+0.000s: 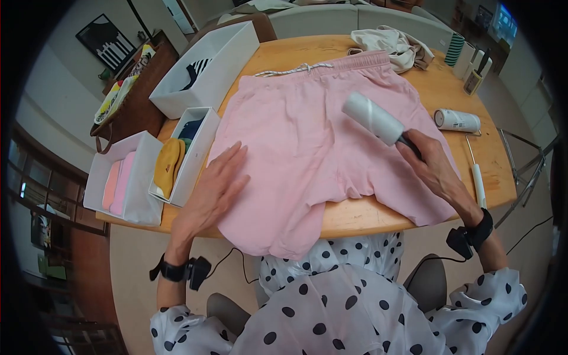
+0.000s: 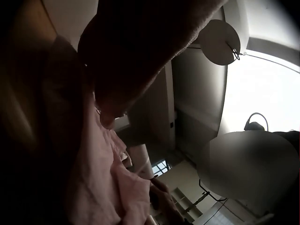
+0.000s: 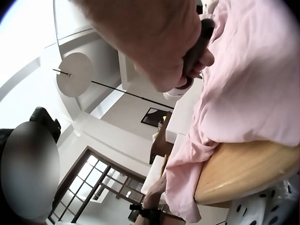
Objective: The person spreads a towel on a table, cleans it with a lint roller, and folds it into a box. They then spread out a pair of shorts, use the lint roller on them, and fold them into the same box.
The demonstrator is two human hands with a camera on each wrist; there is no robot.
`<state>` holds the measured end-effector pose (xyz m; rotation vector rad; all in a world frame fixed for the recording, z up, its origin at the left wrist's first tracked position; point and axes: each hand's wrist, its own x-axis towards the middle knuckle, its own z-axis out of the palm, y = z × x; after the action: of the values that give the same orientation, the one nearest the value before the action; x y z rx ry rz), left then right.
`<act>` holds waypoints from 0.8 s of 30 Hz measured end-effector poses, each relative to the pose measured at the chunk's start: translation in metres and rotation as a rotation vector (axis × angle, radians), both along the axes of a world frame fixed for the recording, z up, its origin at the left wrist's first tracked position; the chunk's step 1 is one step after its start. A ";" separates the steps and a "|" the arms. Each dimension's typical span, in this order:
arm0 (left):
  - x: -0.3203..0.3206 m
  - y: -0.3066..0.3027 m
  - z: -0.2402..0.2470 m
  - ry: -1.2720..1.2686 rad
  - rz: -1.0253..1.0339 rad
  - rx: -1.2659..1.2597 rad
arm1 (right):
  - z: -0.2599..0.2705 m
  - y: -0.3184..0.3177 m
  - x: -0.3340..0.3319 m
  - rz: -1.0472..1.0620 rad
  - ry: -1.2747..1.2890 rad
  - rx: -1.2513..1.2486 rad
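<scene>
Pink shorts [image 1: 284, 136] with a striped drawstring lie spread on the wooden table [image 1: 349, 218], their leg hems hanging past the front edge. My left hand [image 1: 216, 189] rests on the left leg of the shorts, fingers extended. My right hand [image 1: 435, 168] grips the dark handle of a lint roller [image 1: 373, 118], its white roll over the right part of the shorts. In the right wrist view the right hand [image 3: 159, 51] is curled round the dark handle [image 3: 199, 47]. The left wrist view is dark, with the shorts [image 2: 101, 178] below the hand.
At the left stand white boxes [image 1: 204, 68] holding folded clothes, beside a brown basket [image 1: 139, 89]. A crumpled beige cloth [image 1: 393, 47] lies at the back. At the right are another roll [image 1: 457, 120], a white-handled tool [image 1: 478, 183] and containers [image 1: 473, 80].
</scene>
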<state>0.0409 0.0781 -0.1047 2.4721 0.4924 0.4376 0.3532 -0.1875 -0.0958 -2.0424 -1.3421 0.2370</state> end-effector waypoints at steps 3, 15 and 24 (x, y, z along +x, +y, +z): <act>0.003 0.017 -0.041 0.158 -0.037 0.621 | -0.009 0.033 -0.011 0.189 -0.069 0.139; -0.001 -0.038 -0.043 0.148 -0.186 0.261 | -0.051 0.129 -0.041 0.519 -0.577 0.051; 0.018 -0.055 -0.031 0.287 -0.318 0.379 | -0.049 0.159 0.010 0.389 -0.580 -0.004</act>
<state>0.0589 0.0231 -0.1359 2.9338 0.1232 0.0463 0.3635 -0.0288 -0.1446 -1.9078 -2.0917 -0.2061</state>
